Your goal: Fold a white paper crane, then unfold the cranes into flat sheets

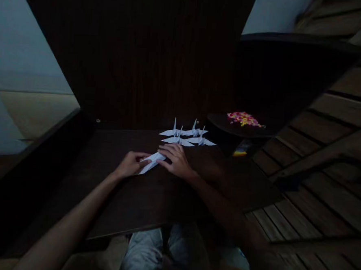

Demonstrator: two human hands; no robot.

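Observation:
A white piece of folded paper (150, 164), long and narrow, lies slantwise between my two hands over the dark desk. My left hand (132, 164) grips its left side, thumb on top and fingers partly hidden behind it. On the upper right end, my right hand (175, 158) pinches the paper between thumb and fingers. Just beyond my right hand stand several white origami cranes (177, 140) in a close group, their necks and tails pointing up and wings spread.
The dark wooden desk (109, 204) has a raised side at left and a tall back panel (160, 60). On a rounded shelf (220, 123) at right sits a pile of small pink and yellow pieces (244, 119). Slatted wood (300, 219) lies farther right.

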